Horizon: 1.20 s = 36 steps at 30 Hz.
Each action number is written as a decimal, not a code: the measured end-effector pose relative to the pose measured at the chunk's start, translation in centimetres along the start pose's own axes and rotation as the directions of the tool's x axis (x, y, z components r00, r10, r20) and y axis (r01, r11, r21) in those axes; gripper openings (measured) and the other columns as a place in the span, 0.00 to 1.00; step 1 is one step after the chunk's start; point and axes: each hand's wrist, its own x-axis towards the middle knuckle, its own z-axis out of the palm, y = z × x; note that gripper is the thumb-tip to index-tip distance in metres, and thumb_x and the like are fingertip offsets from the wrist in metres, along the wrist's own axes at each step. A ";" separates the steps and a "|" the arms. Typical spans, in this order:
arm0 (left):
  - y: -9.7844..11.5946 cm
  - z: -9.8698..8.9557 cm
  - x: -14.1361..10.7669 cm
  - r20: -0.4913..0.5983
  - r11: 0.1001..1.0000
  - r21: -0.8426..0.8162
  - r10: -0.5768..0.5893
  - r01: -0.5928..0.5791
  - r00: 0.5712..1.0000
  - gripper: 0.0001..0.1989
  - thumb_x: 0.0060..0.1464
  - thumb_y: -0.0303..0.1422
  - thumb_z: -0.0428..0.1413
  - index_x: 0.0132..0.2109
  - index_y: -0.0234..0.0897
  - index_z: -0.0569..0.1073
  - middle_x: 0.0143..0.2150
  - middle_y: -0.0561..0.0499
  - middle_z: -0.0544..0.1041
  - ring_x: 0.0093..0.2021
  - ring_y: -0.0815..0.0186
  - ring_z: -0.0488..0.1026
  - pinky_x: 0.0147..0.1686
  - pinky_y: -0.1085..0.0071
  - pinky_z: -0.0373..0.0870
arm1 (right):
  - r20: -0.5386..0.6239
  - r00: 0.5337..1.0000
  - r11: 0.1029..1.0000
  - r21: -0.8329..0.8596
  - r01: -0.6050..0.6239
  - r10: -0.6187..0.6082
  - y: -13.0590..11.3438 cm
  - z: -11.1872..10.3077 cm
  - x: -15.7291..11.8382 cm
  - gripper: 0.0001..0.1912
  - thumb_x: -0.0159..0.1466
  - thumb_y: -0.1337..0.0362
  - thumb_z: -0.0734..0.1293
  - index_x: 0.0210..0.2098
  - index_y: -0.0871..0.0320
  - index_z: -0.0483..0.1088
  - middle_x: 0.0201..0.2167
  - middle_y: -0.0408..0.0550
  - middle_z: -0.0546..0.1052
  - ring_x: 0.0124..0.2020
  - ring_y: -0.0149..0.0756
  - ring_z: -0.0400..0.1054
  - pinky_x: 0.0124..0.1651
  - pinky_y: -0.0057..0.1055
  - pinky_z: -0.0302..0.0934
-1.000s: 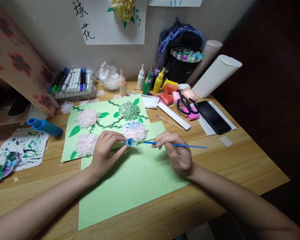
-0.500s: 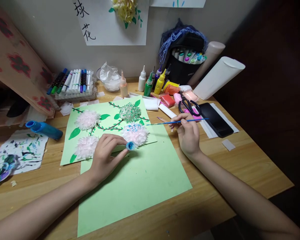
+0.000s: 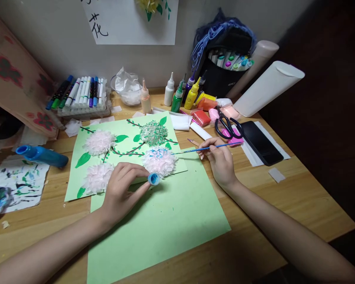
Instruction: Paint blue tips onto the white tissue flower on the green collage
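Between thumb and fingers, my left hand (image 3: 124, 189) pinches a small bottle cap (image 3: 154, 179) with blue paint inside. My right hand (image 3: 219, 161) grips a thin blue paintbrush (image 3: 205, 148), its tip at the right edge of a pale pink paper flower (image 3: 159, 163) that carries blue strokes on top. That flower sits on a light green sheet (image 3: 73, 173) along with two more pink flowers, a green-tinted flower (image 3: 154, 133), painted leaves and dark stems. Another green sheet (image 3: 165, 240) lies underneath. An uncapped blue paint bottle (image 3: 44, 156) lies on its side at the left.
Paint bottles (image 3: 177, 98), clay packets (image 3: 201, 117), scissors (image 3: 228, 126) and a phone (image 3: 262, 142) stand or lie across the back and right. Markers (image 3: 79, 92) and a bowl of tissue (image 3: 127, 88) are back left. A paint-stained paper (image 3: 26, 183) lies left.
The brush tip has shifted slightly left, to the edge of the blue-marked flower. My left hand still holds the cap. The whole view has tilted down a little.
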 end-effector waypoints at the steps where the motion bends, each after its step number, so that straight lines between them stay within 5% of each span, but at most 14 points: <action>1: 0.0 0.0 0.0 0.003 1.000 -0.002 -0.001 0.001 1.000 0.06 0.55 0.27 0.60 0.40 0.39 0.72 0.35 0.51 0.78 0.38 0.64 0.72 0.38 0.66 0.65 | -0.002 1.000 1.000 -0.004 0.000 0.000 0.0 0.0 0.0 0.05 0.62 0.64 0.60 0.32 0.56 0.66 0.26 0.41 0.71 0.27 0.29 0.68 0.31 0.27 0.61; 18: -0.1 0.0 0.0 0.010 1.000 0.002 0.005 -0.005 1.000 0.07 0.55 0.27 0.61 0.40 0.40 0.72 0.35 0.51 0.78 0.38 0.64 0.72 0.38 0.66 0.65 | -0.012 1.000 1.000 -0.005 0.002 -0.002 0.1 0.2 -0.2 0.06 0.64 0.63 0.60 0.32 0.55 0.66 0.27 0.41 0.71 0.29 0.29 0.69 0.31 0.27 0.62; 26: -0.1 0.0 -0.1 0.006 1.000 0.002 -0.009 0.009 1.000 0.06 0.55 0.28 0.61 0.40 0.40 0.72 0.36 0.51 0.78 0.38 0.63 0.72 0.38 0.66 0.65 | -0.127 0.991 0.998 0.043 0.036 -0.031 0.1 0.1 0.3 0.08 0.64 0.62 0.61 0.30 0.55 0.67 0.26 0.41 0.72 0.27 0.28 0.67 0.29 0.24 0.61; 36: -0.2 0.2 -0.2 0.009 1.000 -0.002 0.006 -0.006 1.000 0.07 0.55 0.27 0.61 0.40 0.39 0.71 0.36 0.51 0.77 0.39 0.64 0.71 0.39 0.67 0.64 | -0.067 0.998 0.999 0.037 0.000 0.003 0.3 0.3 0.2 0.08 0.64 0.61 0.62 0.30 0.56 0.67 0.26 0.41 0.72 0.28 0.27 0.68 0.30 0.24 0.61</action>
